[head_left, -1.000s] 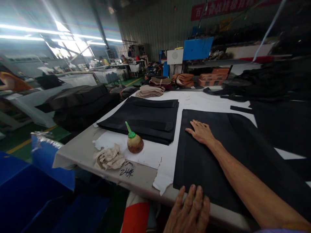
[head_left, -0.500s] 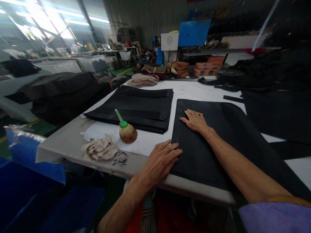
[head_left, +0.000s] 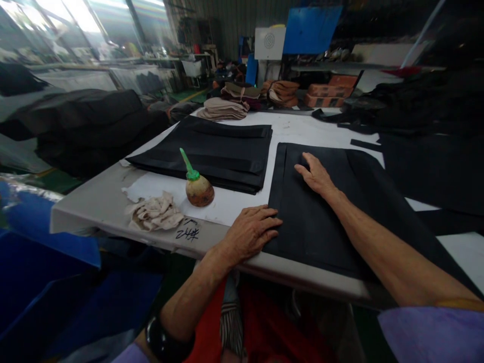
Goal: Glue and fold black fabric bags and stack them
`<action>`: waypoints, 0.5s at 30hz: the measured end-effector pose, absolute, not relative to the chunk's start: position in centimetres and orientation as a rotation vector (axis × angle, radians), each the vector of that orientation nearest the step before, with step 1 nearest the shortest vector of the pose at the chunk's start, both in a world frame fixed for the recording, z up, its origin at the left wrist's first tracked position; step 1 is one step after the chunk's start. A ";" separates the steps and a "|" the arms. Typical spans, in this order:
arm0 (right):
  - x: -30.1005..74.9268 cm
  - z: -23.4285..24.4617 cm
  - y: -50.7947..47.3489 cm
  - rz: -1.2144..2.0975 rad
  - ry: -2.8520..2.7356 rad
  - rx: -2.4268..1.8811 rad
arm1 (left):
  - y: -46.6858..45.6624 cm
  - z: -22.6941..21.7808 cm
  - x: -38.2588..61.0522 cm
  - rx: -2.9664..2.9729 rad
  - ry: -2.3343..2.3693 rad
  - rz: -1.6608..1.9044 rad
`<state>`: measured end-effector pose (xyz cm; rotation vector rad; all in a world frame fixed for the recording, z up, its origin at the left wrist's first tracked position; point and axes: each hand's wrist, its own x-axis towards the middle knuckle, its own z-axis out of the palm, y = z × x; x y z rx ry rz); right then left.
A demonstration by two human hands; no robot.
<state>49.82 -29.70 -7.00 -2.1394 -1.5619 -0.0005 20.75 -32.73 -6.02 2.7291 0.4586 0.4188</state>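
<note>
A white-covered worktable (head_left: 302, 128) is shown bearing a black fabric panel (head_left: 321, 227) near its front edge. A folded black stack (head_left: 223, 151) lies at ten o'clock from the panel. The panel is laid flat but with its left edge turned over, smoothing apparently unfinished. The right hand (head_left: 315, 174) is pressed flat, fingers extended, at the panel's upper part; the left hand (head_left: 251, 232), fingers spread, rests on its lower left corner. A round squeeze bottle (head_left: 197, 187) stands at nine o'clock.
</note>
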 end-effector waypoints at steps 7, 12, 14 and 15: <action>44.7 -5.9 -39.9 0.118 -1.711 -2.065 | -32.9 -6.1 20.8 2.738 0.458 0.449; 39.8 -7.0 -46.5 -0.079 -1.935 -2.163 | -32.9 -6.1 20.8 2.748 0.457 0.439; 39.2 -7.2 -46.9 -0.126 -1.958 -2.212 | -32.8 -6.1 20.8 2.745 0.452 0.444; 39.1 -7.2 -46.8 -0.130 -1.967 -2.224 | -32.8 -6.1 20.8 2.744 0.450 0.445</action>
